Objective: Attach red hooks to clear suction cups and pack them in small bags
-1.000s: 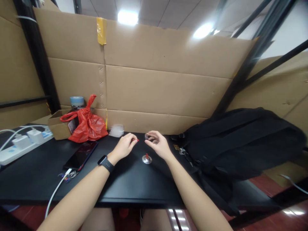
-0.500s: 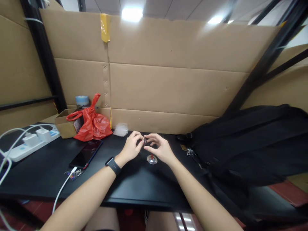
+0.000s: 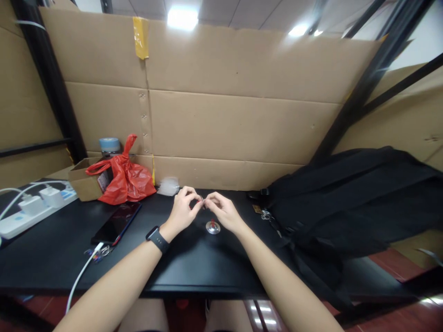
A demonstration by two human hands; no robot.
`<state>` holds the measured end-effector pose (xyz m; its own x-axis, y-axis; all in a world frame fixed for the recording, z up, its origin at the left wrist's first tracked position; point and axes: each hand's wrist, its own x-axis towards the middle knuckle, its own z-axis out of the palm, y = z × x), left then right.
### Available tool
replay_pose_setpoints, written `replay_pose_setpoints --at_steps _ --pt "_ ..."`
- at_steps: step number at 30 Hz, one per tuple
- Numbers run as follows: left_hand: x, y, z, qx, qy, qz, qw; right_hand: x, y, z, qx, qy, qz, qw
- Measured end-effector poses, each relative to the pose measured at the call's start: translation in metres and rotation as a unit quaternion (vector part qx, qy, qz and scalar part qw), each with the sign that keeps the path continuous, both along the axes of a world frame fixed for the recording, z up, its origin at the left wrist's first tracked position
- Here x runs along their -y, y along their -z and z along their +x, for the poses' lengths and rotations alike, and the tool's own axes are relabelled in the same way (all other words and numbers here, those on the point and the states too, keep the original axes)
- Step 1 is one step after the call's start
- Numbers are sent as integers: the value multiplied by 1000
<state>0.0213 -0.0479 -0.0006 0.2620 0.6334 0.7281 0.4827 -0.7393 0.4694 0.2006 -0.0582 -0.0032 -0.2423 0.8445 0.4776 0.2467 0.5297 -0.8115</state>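
Near the back middle of the black table [image 3: 187,267], my left hand [image 3: 183,210] and my right hand [image 3: 223,212] meet fingertip to fingertip. Both pinch a small finger cymbal [image 3: 203,202], turned nearly edge-on, with a bit of red showing by the left fingers. Fingers cover most of it. On the table just below my right hand lies a second finger cymbal [image 3: 212,228], a shiny silver disc with a domed middle and a red loop standing up from it. A dark watch [image 3: 157,239] is on my left wrist.
At left are a phone [image 3: 116,223] on a white cable, a power strip [image 3: 38,210], a red plastic bag [image 3: 128,180] and a small cardboard box [image 3: 85,182]. A black backpack [image 3: 346,198] fills the right. A cardboard wall [image 3: 228,124] stands behind.
The held cymbal has turned from showing its dark face to nearly edge-on, and my right fingers have closed in on it. The whole view has shifted slightly.
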Motion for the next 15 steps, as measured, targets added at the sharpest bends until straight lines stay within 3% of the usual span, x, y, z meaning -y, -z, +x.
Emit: replay_pose_setpoints --at_steps 3,11,15 --pt "2 -1 0 -5 -14 9 1000 0 -3 2 65 4 29 997" --pt "2 2 2 -3 -33 -8 999 -5 0 5 112 10 113 987" --pt "2 5 3 -92 -21 -15 995 -5 1 8 123 18 110 986"
